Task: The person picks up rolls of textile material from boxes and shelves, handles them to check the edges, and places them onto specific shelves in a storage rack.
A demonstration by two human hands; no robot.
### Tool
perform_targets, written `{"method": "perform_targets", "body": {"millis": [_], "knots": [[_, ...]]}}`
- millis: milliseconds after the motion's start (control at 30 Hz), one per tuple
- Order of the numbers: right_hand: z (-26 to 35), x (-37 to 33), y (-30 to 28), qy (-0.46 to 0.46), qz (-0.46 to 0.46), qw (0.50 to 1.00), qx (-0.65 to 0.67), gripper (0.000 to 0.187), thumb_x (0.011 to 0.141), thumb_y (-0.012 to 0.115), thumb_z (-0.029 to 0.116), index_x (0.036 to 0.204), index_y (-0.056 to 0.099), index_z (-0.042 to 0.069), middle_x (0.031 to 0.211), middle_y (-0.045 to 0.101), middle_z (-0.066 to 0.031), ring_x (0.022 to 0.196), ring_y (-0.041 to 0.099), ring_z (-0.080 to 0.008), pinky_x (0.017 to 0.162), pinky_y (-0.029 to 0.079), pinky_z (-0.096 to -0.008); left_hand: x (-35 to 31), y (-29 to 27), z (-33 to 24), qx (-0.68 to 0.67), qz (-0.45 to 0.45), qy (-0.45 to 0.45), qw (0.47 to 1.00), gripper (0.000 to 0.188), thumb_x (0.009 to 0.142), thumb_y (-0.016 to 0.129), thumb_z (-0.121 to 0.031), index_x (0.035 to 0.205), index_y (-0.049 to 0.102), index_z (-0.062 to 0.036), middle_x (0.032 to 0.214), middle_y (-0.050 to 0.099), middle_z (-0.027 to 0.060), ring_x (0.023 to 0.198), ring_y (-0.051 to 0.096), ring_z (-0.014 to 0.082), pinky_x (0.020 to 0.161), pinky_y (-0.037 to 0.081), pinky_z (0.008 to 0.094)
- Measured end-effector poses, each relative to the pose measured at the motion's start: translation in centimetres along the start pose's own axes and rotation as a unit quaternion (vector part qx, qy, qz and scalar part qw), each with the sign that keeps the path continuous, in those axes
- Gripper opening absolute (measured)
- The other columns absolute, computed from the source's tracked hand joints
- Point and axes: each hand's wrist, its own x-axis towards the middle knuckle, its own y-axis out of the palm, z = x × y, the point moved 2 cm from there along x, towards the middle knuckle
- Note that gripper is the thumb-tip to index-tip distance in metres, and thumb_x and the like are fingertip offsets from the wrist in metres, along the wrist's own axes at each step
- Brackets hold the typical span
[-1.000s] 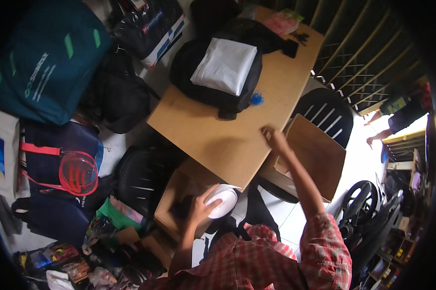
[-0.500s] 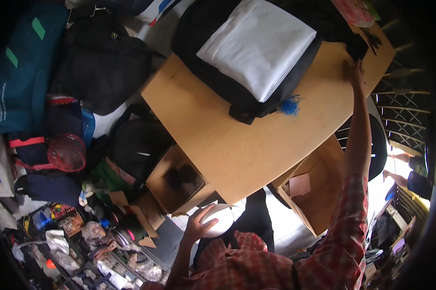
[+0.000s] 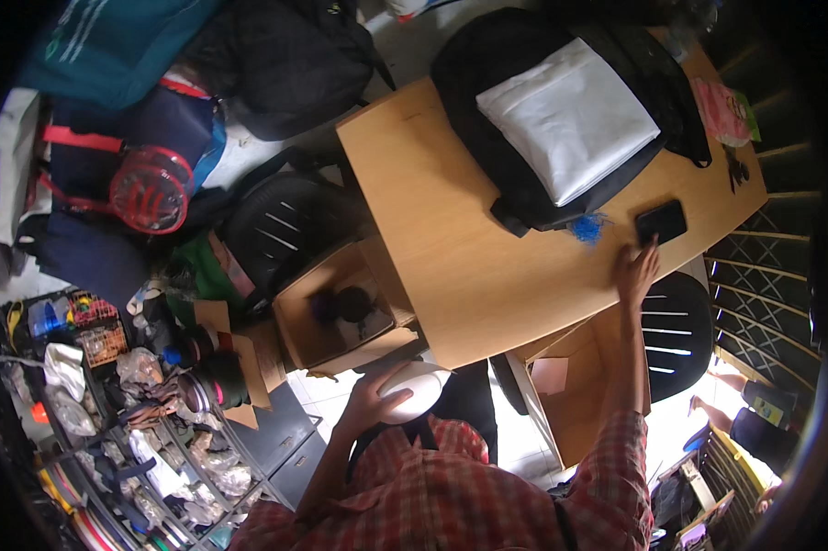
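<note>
My right hand (image 3: 636,274) is at the table's near right side, fingers stretched out, with a fingertip at the lower edge of a black phone (image 3: 662,221). It does not wrap around the phone. Close to my body, my left hand (image 3: 375,397) grips a smooth white rounded object (image 3: 418,390); its exact kind is unclear. A black backpack (image 3: 464,101) lies across the far part of the wooden table (image 3: 451,275). Folded white cloth (image 3: 570,124) rests on the backpack, and a tangle of blue threads (image 3: 587,228) sits by its near edge.
Scissors (image 3: 737,170) and a pink and green packet (image 3: 724,112) lie at the table's right end. Open cardboard boxes (image 3: 341,308) flank the table, with black chairs (image 3: 676,326) beside them. A crowded rack (image 3: 157,432) fills the lower left. Another person's arm (image 3: 721,418) shows at far right.
The phone has come nearer to me, away from the scissors, and my right hand has drawn back with it. My left hand keeps hold of the white object. The whole view has shifted.
</note>
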Motion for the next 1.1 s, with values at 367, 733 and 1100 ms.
{"method": "perform_targets", "body": {"millis": [367,733,1100], "knots": [[22.1,-23.7,-3.3,-0.044,0.143,0.983,0.103,0.043,0.078,0.065,0.020,0.111,0.052,-0.004,0.140,0.033,-0.0274,0.126,0.030,-0.0497,0.106,0.029,-0.0547,-5.2,-5.4,4.1,0.034,-0.022,0.093,0.995,0.056,0.078,0.072,-0.027,0.128,0.055,-0.0106,0.108,0.062,0.0189,0.100,0.059,0.0348,0.089,0.045,0.0405],[29.7,-15.0,3.4,-0.292,0.113,0.949,0.024,0.055,0.086,0.061,0.038,0.119,0.051,-0.006,0.128,0.049,-0.0246,0.114,0.047,-0.0448,0.101,0.035,-0.0537,-9.2,-6.5,6.4,0.035,-0.144,0.002,0.989,0.060,0.074,0.076,-0.019,0.130,0.055,-0.0114,0.111,0.062,0.0175,0.102,0.060,0.0316,0.089,0.047,0.0374],[34.6,-8.1,3.3,-0.216,-0.011,0.976,-0.032,0.046,0.090,0.055,0.047,0.109,0.058,0.006,0.106,0.055,-0.0174,0.097,0.054,-0.0381,0.072,0.046,-0.0523,-10.0,-5.3,6.5,-0.062,-0.196,0.028,0.978,0.058,0.076,0.075,-0.022,0.130,0.054,-0.0110,0.117,0.060,0.0175,0.104,0.061,0.0293,0.089,0.048,0.0361]]}}
